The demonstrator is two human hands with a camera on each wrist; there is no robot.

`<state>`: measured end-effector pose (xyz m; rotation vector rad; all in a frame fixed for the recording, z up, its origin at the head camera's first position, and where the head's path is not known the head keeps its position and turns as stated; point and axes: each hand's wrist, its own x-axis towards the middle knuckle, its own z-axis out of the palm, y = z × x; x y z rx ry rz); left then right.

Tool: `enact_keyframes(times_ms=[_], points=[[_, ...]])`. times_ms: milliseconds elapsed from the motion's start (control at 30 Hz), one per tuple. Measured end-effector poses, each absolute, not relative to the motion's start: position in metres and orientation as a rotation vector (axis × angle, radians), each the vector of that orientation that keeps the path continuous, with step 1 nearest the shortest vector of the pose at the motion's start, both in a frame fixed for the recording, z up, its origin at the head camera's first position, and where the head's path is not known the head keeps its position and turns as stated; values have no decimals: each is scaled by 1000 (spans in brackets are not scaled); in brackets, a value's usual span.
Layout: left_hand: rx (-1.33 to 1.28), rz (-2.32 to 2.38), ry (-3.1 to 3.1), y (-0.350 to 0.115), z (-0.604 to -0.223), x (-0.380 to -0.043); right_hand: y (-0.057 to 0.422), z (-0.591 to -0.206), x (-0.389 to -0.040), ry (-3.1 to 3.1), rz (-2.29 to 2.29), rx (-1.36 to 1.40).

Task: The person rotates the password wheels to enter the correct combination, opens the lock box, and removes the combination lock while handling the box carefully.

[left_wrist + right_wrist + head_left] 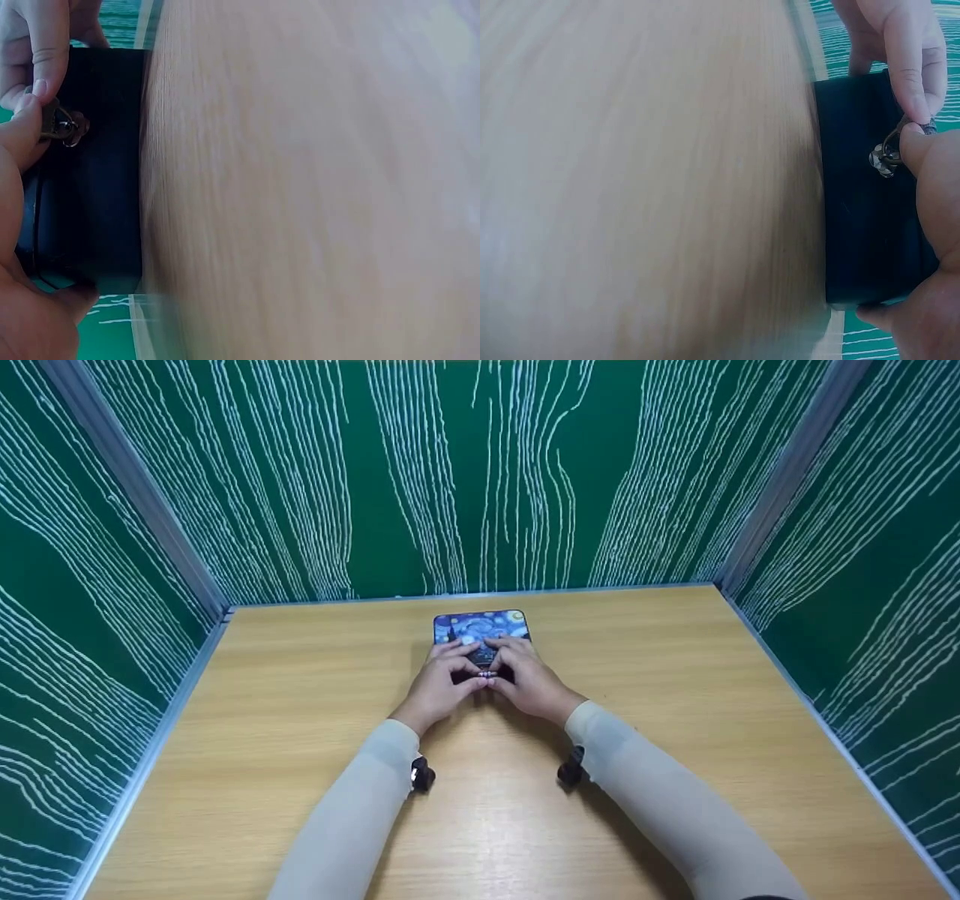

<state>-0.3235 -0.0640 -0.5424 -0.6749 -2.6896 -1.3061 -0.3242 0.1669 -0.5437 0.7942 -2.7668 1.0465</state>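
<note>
A black box [97,195] with a swirling blue and yellow night-sky picture on its lid [480,625] stands near the back of the table. At the middle of its front hangs a small metal clasp [886,160] with a ring. My left hand [441,684] pinches the clasp at its upper part with thumb and forefinger, other fingers resting over the lid. From the other side my right hand [531,681] also pinches the clasp, thumb tip beside the left thumb. Fingertips partly hide the clasp's upper end in both wrist views.
The box and both hands rest over a light wooden table [300,682]. Green panels [495,472] with white wavy lines rise behind and at both sides, joined by grey metal posts [780,472].
</note>
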Motion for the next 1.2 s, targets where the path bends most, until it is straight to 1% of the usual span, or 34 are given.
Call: enact_keyframes(times_ms=[1200], points=[[-657,-1275,-2706,-63,-544,-326,166,-544,-323,-2735,1060,800]])
